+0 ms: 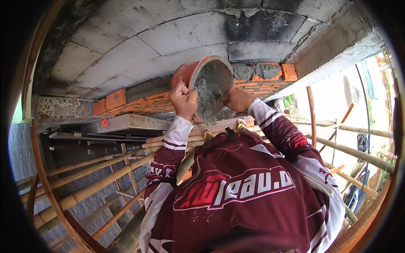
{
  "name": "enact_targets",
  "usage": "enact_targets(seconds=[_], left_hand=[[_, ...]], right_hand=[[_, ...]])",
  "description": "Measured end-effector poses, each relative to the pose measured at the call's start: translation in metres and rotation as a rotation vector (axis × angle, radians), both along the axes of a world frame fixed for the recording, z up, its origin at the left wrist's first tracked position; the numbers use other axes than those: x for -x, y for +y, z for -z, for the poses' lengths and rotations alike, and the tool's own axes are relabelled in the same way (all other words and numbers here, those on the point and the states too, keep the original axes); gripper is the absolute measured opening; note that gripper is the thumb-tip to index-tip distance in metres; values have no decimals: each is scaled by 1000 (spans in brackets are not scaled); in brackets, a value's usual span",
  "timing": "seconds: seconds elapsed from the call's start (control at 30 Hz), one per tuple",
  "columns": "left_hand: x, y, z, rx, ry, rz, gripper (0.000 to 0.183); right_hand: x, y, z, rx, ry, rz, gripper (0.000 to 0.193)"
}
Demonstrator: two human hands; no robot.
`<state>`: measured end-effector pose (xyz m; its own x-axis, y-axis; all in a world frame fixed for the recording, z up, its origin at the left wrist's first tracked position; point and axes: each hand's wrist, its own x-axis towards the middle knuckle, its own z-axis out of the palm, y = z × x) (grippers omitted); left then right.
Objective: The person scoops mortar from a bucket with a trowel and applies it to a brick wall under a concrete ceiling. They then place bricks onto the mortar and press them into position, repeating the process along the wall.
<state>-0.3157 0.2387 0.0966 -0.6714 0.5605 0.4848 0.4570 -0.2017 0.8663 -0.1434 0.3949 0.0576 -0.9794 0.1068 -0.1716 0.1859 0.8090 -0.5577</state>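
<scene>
An orange-red bucket (181,75) is tilted against the brick ledge, its mouth turned toward me. Wet grey mortar (206,82) coats its inside. My left hand (184,101) is closed around the near left side of the bucket's rim. At the mouth's lower right, my right hand (237,100) is closed with its fingers against the mortar; what it grips is hidden. Just beyond the bucket runs a course of orange bricks (115,99), with fresh mortar (265,71) spread on top to the right.
A grey block wall (177,40) rises behind the bricks, meeting a concrete beam (337,55) on the right. Bamboo scaffold poles (101,181) cross below on the left, and more poles (354,154) on the right. My feet (241,123) stand on planks close to the wall.
</scene>
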Motion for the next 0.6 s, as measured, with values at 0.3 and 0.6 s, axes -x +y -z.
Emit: enact_targets(seconds=[0.3, 0.6], left_hand=[[28, -31, -22, 83, -135, 53, 32], [1, 2, -5, 8, 11, -70, 32]], right_hand=[[-13, -41, -9, 464, -82, 198, 27], [-17, 20, -67, -410, -110, 252, 29]])
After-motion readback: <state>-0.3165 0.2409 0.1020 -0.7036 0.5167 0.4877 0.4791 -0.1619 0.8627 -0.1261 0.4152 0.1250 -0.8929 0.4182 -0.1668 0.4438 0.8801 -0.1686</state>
